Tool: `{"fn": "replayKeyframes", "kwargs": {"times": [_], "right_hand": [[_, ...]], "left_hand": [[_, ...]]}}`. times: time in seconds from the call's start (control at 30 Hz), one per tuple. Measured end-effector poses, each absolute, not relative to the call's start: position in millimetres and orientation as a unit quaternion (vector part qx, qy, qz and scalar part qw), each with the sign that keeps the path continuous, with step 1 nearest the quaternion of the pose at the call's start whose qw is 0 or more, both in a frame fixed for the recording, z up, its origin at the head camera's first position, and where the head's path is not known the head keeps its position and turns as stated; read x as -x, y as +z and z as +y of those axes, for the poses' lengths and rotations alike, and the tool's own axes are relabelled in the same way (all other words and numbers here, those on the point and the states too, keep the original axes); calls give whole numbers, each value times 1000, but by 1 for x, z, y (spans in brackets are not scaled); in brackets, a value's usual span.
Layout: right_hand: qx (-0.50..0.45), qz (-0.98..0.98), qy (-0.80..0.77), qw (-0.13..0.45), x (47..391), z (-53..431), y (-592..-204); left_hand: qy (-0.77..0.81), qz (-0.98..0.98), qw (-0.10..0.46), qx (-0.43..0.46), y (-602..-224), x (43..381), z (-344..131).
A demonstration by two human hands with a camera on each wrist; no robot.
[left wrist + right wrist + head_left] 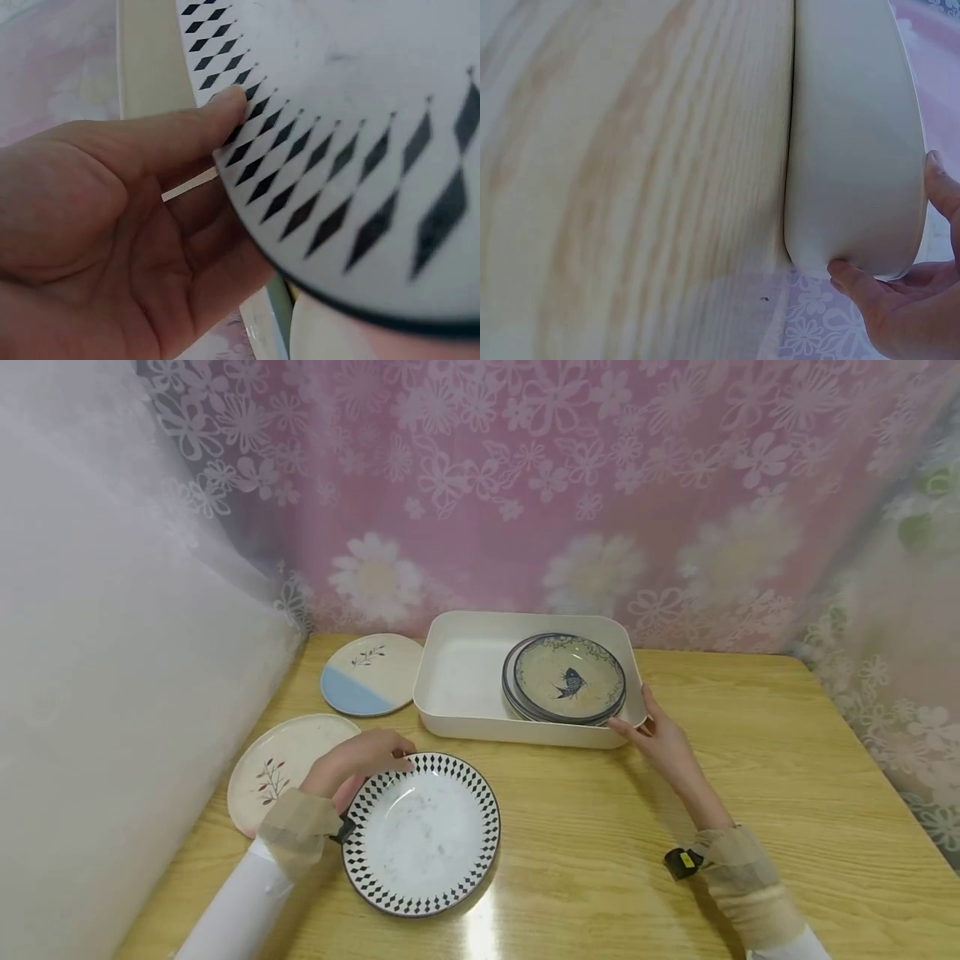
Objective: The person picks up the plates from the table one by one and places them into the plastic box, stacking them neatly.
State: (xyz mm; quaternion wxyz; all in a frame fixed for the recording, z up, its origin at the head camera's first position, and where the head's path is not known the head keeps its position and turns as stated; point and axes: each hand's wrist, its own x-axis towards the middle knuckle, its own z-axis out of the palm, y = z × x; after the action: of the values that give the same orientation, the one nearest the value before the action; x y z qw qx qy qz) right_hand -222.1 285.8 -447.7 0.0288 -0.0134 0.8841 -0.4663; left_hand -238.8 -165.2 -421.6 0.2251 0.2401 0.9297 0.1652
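Note:
My left hand (365, 758) grips the rim of a white plate (423, 839) with a border of black diamonds. In the left wrist view the thumb (225, 105) lies on top of that rim and the other fingers go underneath, partly hidden. At the back of the table stands a cream rectangular bin (457, 693). Inside its right half sits a stack of plates, topped by a beige one with a dark blue fish (572, 681). My right hand (662, 742) holds the bin's front right corner, fingers and thumb around the wall in the right wrist view.
Left of the bin lies a round cream-and-blue plate (371, 675) with a sprig. Nearer, a cream plate with a red sprig (272, 777) is partly covered by my left arm. The wooden table (585, 843) meets a pink floral curtain (480, 510) behind.

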Motion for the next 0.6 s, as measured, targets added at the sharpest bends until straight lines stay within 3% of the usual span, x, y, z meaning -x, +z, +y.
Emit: {"fn": "replayKeyframes", "kwargs": {"times": [0.6], "right_hand": [[13,882,-470,29,221,285,-448]], "left_hand": [[212,904,221,-299,-434,243,-175]]}}
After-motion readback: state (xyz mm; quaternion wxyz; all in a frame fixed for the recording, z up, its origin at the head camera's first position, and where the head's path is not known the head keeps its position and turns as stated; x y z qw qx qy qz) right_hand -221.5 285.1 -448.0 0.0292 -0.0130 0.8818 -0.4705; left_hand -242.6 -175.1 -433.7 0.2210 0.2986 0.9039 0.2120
